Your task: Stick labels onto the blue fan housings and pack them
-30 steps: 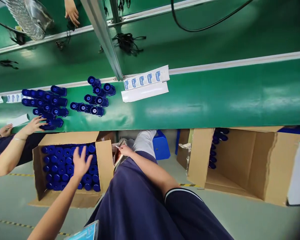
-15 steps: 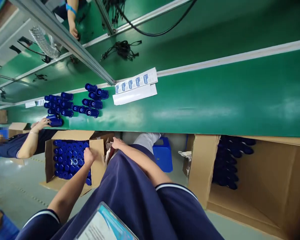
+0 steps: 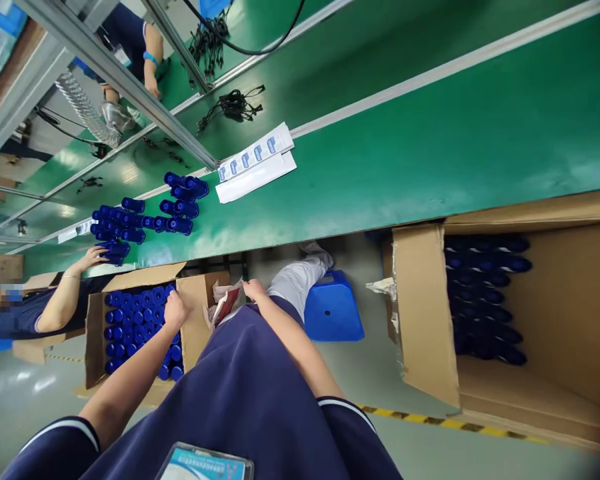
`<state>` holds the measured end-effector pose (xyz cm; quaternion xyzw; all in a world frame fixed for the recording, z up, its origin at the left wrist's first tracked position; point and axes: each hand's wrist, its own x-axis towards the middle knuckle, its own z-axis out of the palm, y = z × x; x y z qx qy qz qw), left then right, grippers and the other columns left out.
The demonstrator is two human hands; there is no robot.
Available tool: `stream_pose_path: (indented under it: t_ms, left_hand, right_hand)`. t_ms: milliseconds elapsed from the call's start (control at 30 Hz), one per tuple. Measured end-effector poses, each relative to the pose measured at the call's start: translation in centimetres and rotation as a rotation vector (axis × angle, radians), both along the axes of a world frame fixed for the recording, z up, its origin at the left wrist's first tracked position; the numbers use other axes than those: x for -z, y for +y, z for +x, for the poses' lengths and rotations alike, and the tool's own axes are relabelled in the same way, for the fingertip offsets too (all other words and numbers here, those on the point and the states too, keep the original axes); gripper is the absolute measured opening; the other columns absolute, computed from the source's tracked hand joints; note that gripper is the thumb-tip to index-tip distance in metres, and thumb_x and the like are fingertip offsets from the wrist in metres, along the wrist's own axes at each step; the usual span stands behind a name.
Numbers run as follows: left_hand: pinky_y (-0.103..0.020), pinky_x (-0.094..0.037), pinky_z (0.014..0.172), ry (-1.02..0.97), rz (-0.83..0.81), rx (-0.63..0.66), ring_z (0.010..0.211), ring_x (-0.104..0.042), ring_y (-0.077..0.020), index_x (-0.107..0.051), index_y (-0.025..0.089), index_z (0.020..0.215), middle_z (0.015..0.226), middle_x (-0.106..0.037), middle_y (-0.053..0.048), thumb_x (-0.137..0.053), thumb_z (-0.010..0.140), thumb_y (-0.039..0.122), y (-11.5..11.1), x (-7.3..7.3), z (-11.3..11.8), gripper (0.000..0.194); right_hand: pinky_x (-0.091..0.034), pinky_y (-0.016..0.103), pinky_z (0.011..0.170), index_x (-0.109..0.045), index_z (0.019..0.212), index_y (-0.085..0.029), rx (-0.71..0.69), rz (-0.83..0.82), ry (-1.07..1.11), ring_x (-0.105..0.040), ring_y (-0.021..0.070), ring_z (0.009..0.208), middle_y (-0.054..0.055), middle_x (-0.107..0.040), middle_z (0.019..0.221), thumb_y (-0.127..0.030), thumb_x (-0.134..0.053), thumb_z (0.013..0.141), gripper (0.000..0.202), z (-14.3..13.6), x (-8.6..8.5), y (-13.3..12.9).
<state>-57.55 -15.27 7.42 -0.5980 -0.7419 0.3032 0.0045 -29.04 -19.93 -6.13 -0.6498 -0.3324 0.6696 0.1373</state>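
My left hand [image 3: 177, 309] is closed on the inner edge of an open cardboard box [image 3: 193, 320], beside its right flap. Rows of blue cylindrical plastic parts [image 3: 139, 319] stand packed inside, some hidden by my left forearm. Farther right, my right hand [image 3: 253, 291] has its fingers curled at the tip of a torn flap [image 3: 226, 301] with ragged paper and a reddish patch. What exactly these fingers hold is too small to make out.
More blue parts [image 3: 117, 223] stand on the green table [image 3: 380, 173], beside label sheets [image 3: 255, 163]. A co-worker's hand [image 3: 95, 257] touches one part at left. A blue stool [image 3: 333, 310] stands below the table; a large carton [image 3: 425, 313] with dark blue parts is at right.
The view has tilted and shifted. My right hand has moved slightly right with respect to the box, away from my left hand, which stays at the box edge.
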Motion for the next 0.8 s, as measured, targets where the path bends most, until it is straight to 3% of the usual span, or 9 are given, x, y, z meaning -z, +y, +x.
stream_pose_path:
  t_ms: [233,500,800]
  left_hand:
    - [-0.043,-0.060,0.090,0.067,-0.002,-0.004,0.106,-0.068,-0.0252,-0.058,0.015,0.133,0.129,-0.065,-0.013,-0.073,0.093,0.044,0.4,0.1,2.0,0.051]
    - [-0.042,-0.060,0.089,0.130,-0.036,-0.027,0.105,-0.067,-0.0243,-0.056,0.016,0.137,0.130,-0.064,-0.013,-0.070,0.096,0.047,0.8,0.6,1.7,0.054]
    - [-0.042,-0.060,0.088,0.172,-0.044,0.014,0.107,-0.066,-0.0249,-0.056,0.016,0.136,0.129,-0.063,-0.013,-0.070,0.096,0.045,0.7,0.5,1.9,0.052]
  right_hand:
    - [-0.061,0.045,0.095,-0.069,0.122,-0.018,-0.064,-0.033,-0.038,-0.071,0.0234,0.109,0.009,-0.072,0.125,-0.042,-0.067,0.102,0.031,1.2,0.1,-1.2]
    - [-0.063,0.042,0.090,-0.070,0.118,-0.017,-0.098,-0.139,-0.012,-0.072,0.0211,0.101,0.008,-0.074,0.118,-0.044,-0.064,0.103,0.031,2.4,2.6,-1.7]
    - [-0.063,0.037,0.080,-0.069,0.116,-0.017,-0.031,-0.204,0.082,-0.072,0.0182,0.090,0.006,-0.074,0.110,-0.045,-0.065,0.103,0.031,1.6,2.6,-0.8]
